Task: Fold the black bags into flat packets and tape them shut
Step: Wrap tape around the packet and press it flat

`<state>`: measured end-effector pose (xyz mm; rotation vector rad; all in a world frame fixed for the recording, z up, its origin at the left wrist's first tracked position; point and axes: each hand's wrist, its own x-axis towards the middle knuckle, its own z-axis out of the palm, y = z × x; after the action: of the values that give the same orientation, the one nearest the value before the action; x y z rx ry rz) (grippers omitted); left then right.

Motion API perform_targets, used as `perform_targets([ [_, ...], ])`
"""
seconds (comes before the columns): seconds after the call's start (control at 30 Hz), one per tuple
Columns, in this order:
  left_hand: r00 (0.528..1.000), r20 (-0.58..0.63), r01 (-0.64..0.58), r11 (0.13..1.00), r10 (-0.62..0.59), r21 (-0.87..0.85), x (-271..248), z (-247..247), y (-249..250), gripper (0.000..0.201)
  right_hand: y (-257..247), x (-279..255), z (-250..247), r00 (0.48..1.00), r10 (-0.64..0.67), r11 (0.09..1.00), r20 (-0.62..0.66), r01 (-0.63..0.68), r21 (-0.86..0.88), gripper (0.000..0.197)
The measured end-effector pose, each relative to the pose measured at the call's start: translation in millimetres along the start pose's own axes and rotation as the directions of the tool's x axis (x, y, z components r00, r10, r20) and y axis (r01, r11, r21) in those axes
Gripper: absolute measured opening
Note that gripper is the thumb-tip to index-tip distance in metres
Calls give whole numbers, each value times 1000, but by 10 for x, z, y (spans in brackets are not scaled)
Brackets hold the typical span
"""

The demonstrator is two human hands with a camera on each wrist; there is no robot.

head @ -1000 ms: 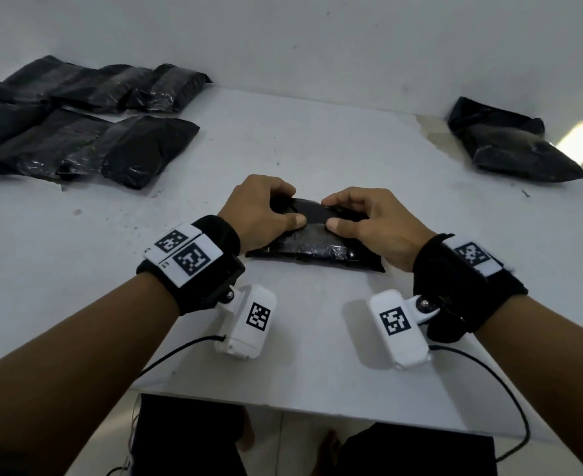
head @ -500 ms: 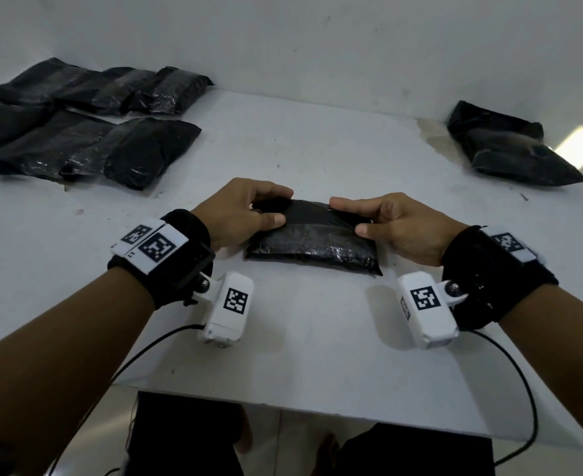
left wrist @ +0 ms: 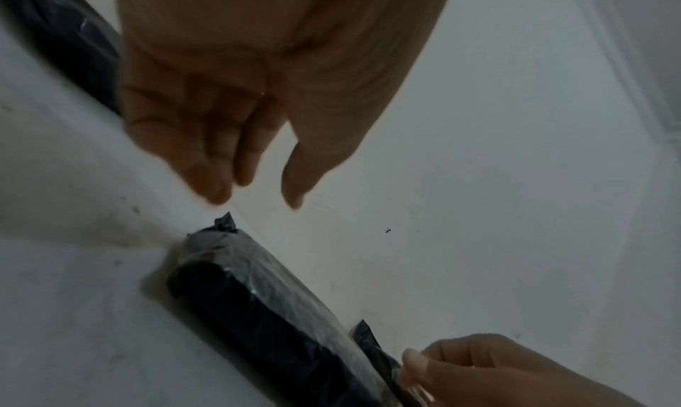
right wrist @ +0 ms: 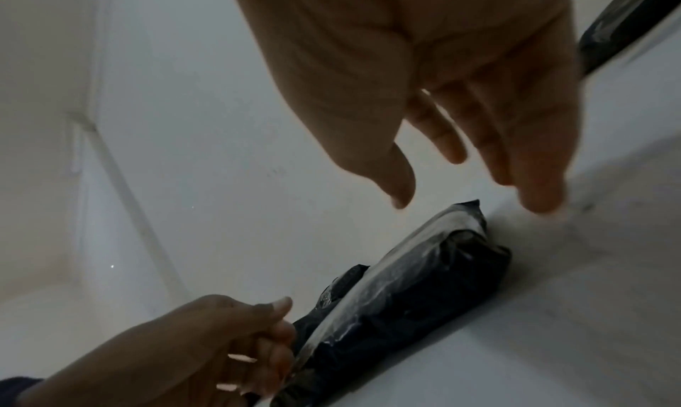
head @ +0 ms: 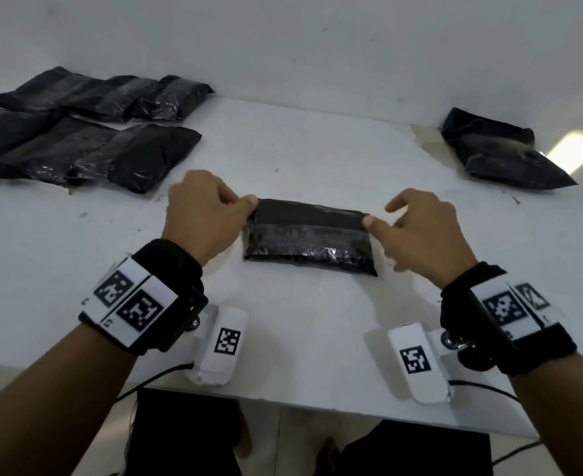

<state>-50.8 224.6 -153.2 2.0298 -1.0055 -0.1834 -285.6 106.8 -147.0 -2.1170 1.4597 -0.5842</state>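
A folded black packet point(head: 309, 237) lies flat on the white table point(head: 317, 159) between my hands, with shiny clear tape along its near half. My left hand point(head: 243, 205) is at its far left corner, thumb and forefinger tips against the edge. In the left wrist view that hand point(left wrist: 258, 193) shows a gap between thumb and fingers, with nothing in it, above the packet point(left wrist: 258, 311). My right hand point(head: 379, 214) has spread fingers, its thumb tip touching the right end. In the right wrist view it point(right wrist: 472, 198) hovers over the packet point(right wrist: 405, 291).
Several finished black packets point(head: 87, 139) lie in two rows at the far left. A pile of loose black bags point(head: 499, 156) sits at the far right, beside a bright light spot point(head: 571, 152). A white wall stands behind. The table's front edge point(head: 317, 401) is under my wrists.
Both hands slid apart from the packet's middle to its two ends and loosened their hold. The packet now shows its whole top, folded flat.
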Motion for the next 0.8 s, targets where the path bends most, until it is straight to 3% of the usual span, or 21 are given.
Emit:
perform_targets([
  [0.1,968,208,121,988,-139,94,-24,68,-17,47,-112,-95,18,973,167,985,161,-171,9,56],
  [0.2,965,197,167,985,-172,41,-48,118,10,41,-162,-103,76,967,182,967,180,-209,146,59],
  [0.33,957,179,245,965,-226,-90,-61,153,15,36,-118,-87,182,967,201,925,155,-240,296,39],
  [0.47,936,213,330,912,-281,-245,-49,177,7,31,-56,-103,170,955,241,879,173,-291,378,38],
  [0.57,928,215,365,860,-305,-355,-53,212,-18,31,-49,-119,110,927,288,790,239,-371,488,31],
  [0.7,953,150,301,864,-262,-403,-55,244,-67,27,-141,-127,4,859,338,615,385,-511,600,19],
  [0.8,959,141,283,837,-245,-469,-55,229,-68,26,-277,-144,-94,864,294,512,409,-503,696,13],
])
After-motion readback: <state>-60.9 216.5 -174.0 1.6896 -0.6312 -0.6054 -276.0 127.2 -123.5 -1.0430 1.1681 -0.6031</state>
